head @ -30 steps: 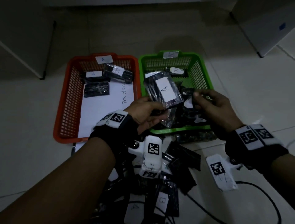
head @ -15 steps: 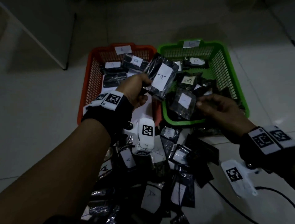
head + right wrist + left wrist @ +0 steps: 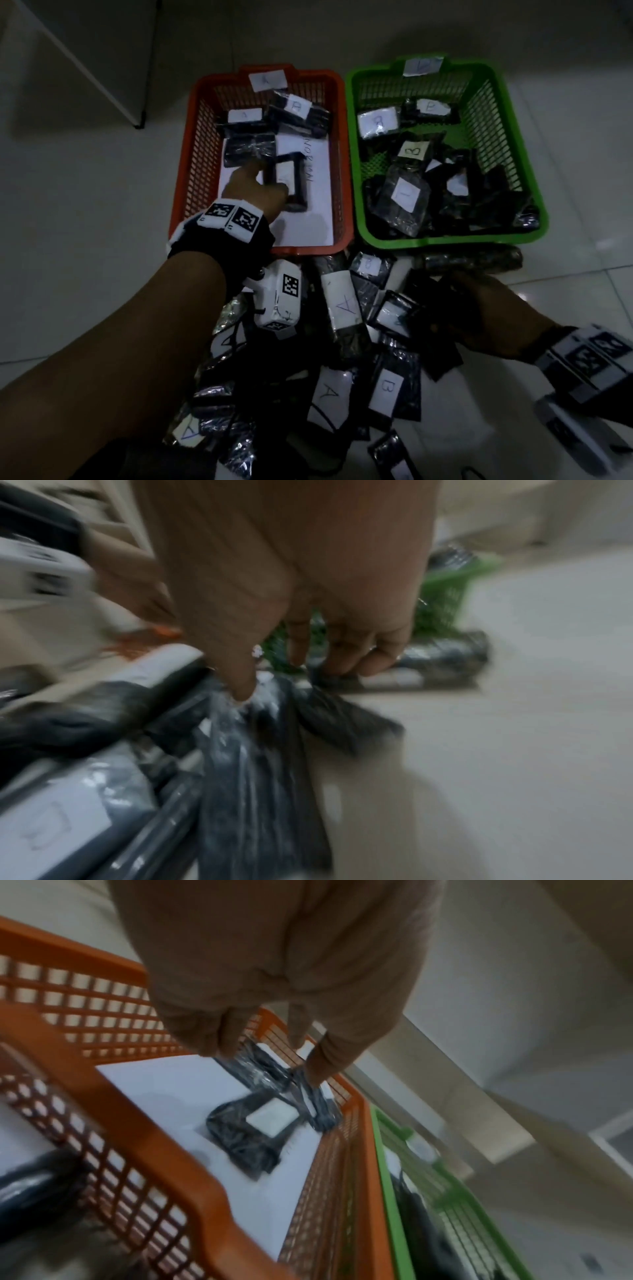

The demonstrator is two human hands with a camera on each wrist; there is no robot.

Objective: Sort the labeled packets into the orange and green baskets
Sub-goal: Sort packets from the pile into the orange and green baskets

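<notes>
The left hand's fingers (image 3: 212, 1031) hang loosely, slightly apart, over the orange basket (image 3: 186, 164) and hold nothing. Just below and ahead of them a packet (image 3: 255, 1133) with a white label lies flat on the white sheet (image 3: 308, 222) lining the basket floor, clear of the fingertips in the left wrist view; from the head view the left hand (image 3: 255, 192) overlaps its near edge. More packets sit at the basket's far end. The green basket (image 3: 493, 85) stands touching on the right, holding packets marked B. In front of both baskets a pile (image 3: 342, 342) of packets covers the floor (image 3: 85, 205). The right hand (image 3: 493, 311) reaches into the pile's right side, its thumb (image 3: 240, 680) and curled fingers on dark plastic; blur hides whether they grip it.
</notes>
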